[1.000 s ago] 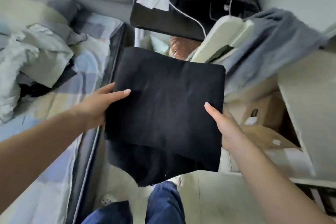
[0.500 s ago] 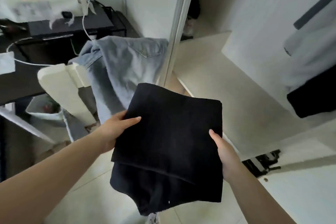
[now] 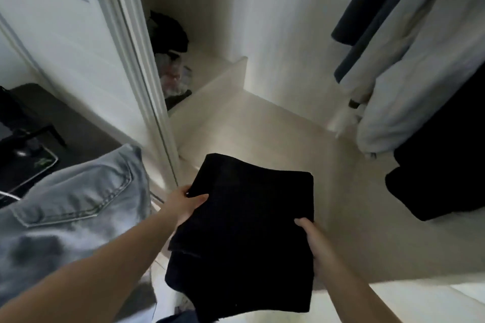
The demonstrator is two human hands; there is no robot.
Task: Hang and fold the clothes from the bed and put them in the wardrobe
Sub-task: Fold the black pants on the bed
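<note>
1. Here, one folded black garment (image 3: 244, 238) is held flat at about 6 o'clock, above the pale wardrobe shelf (image 3: 275, 139).
2. Two hands carry it: the left hand (image 3: 183, 204) grips the left edge, thumb curled on top; the right hand (image 3: 312, 241) clasps the right edge, thumb on top, fingers hidden beneath.
3. Hanging clothes (image 3: 409, 60) fill 2 o'clock, their tops cut off; I cannot count them.
4. One pair of grey jeans (image 3: 73, 207) lies at 8 o'clock.
5. A blurred dark heap (image 3: 169, 34) sits at 11 o'clock, behind the door frame (image 3: 136, 65).
6. Compared with half a second earlier, the garment is nearer the shelf and the jeans sit further left.
</note>
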